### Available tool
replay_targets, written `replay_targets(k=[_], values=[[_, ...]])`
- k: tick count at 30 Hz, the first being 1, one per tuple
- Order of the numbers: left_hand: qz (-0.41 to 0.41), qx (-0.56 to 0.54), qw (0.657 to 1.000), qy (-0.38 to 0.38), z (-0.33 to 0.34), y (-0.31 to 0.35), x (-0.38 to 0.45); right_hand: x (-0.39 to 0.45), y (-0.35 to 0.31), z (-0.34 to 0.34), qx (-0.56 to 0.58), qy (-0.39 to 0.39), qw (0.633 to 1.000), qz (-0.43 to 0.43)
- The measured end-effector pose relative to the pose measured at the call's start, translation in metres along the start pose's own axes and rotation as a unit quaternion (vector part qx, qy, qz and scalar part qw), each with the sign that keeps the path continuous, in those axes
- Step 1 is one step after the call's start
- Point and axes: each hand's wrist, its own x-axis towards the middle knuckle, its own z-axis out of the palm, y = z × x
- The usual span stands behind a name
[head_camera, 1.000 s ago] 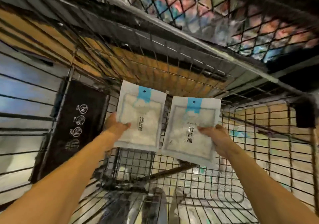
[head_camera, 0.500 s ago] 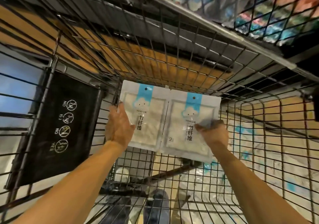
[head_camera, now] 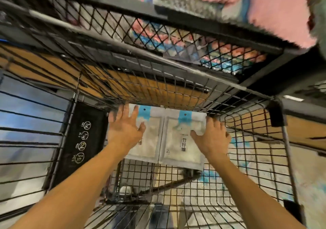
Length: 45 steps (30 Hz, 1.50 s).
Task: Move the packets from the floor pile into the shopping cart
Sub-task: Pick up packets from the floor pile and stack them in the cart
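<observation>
Two packets point(head_camera: 180, 140) lie side by side on the wire bottom of the shopping cart point(head_camera: 176, 190). The left hand point(head_camera: 123, 129) and right hand point(head_camera: 211, 140), fingers spread, seem to rest on them, gripping nothing.

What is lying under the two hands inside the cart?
Two white packets, left packet and right packet, lie side by side on the cart's wire floor. The left hand covers part of the left packet's print.
</observation>
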Motion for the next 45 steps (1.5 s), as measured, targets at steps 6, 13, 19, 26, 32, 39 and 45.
replay_targets(k=[6,13,19,26,32,39,45], values=[[0.041,0.017,0.998,0.044,-0.158,0.010,-0.012,-0.031,-0.008,-0.136,0.012,0.042,0.998,-0.046],[0.092,0.029,0.987,0.125,-0.338,0.041,-0.052,-0.086,-0.010,-0.301,0.059,0.120,0.988,-0.078],[0.124,0.048,0.970,0.204,-0.460,0.080,-0.100,-0.141,0.001,-0.431,0.070,0.184,0.977,-0.077],[0.191,0.015,0.943,0.274,-0.576,0.120,-0.158,-0.206,0.034,-0.546,0.094,0.264,0.958,-0.054],[0.272,-0.049,0.924,0.266,-0.616,0.165,-0.188,-0.271,0.090,-0.582,0.125,0.330,0.935,0.031],[0.404,-0.061,0.881,0.238,-0.590,0.230,-0.235,-0.370,0.155,-0.548,0.147,0.349,0.901,0.213],[0.531,-0.049,0.830,0.166,-0.529,0.277,-0.300,-0.468,0.201,-0.485,0.126,0.313,0.876,0.346]])
